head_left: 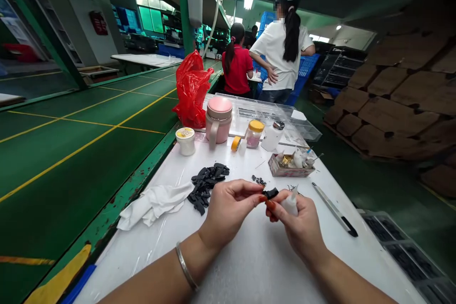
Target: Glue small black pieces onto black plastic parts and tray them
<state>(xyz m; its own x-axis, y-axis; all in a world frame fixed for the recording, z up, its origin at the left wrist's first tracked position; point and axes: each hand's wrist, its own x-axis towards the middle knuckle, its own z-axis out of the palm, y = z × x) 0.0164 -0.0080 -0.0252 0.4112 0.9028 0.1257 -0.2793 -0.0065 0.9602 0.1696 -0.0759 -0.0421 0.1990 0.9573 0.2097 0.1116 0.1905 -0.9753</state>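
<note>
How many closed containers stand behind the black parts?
4: a white jar at left, then a pink mug, a yellow-lidded jar and a white bottle at right. The red bag may hide more.

Nearer than the pile of black parts, the table lies bare and open. Left of the pile, a crumpled white cloth blocks the table's edge. Right of it, the left hand with a small black piece and the right hand with a white bottle close the way. Beyond the pile, a bare strip runs before a white jar, a pink mug and a small tray.
</note>
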